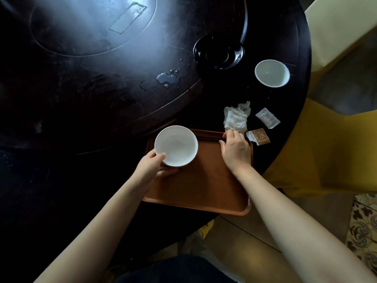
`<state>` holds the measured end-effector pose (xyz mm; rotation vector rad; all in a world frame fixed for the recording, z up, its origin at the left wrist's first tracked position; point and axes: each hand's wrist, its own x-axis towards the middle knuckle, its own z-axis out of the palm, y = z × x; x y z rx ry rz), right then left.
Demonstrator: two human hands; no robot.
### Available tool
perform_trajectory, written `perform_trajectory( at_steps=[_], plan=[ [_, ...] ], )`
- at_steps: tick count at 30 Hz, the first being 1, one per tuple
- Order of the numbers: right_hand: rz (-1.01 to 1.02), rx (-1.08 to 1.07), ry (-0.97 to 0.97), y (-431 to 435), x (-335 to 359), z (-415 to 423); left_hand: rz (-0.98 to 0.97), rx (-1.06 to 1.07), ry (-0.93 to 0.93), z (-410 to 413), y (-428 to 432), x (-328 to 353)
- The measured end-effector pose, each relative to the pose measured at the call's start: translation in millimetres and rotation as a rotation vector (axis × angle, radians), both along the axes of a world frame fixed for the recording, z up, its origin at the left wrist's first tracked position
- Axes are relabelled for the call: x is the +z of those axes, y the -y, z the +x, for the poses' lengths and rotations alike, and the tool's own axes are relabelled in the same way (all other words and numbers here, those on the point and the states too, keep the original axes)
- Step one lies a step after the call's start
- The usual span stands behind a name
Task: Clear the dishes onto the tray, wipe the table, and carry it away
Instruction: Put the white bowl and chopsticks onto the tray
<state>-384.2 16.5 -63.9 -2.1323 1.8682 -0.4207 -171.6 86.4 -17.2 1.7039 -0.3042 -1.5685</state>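
Note:
A brown tray (pixel 200 186) lies at the near edge of the dark round table (pixel 81 111). My left hand (pixel 154 165) grips a white bowl (pixel 176 146) by its near rim, above the tray's far left corner. My right hand (pixel 235 149) is at the tray's far right, fingers curled on a pair of dark chopsticks (pixel 210 138) that lie along the far rim. A second white bowl (pixel 272 72) and a black dish (pixel 219 52) stand on the table further back right. Between the tray and that bowl lie a crumpled tissue (pixel 236 118), a white packet (pixel 267 117) and a brown packet (pixel 259 136).
A puddle of water (pixel 168 78) sits on the raised turntable (pixel 91 27) in the table's middle. Chairs with yellow covers (pixel 326 150) stand close at the right. The tray's near edge overhangs the table edge above the floor.

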Motion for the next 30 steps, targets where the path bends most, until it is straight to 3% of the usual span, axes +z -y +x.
perform_trajectory(
  at_steps=[11, 23, 30],
  plan=[
    [0.034, 0.024, -0.030, 0, 5, -3, 0.009, 0.005, 0.094, 0, 4, -12],
    [0.182, 0.066, -0.110, 8, 13, -5, -0.014, -0.377, 1.022, 9, 5, 23],
    [0.329, 0.089, -0.097, 22, 38, -24, -0.142, -0.419, 1.145, -7, 53, 56]
  ],
)
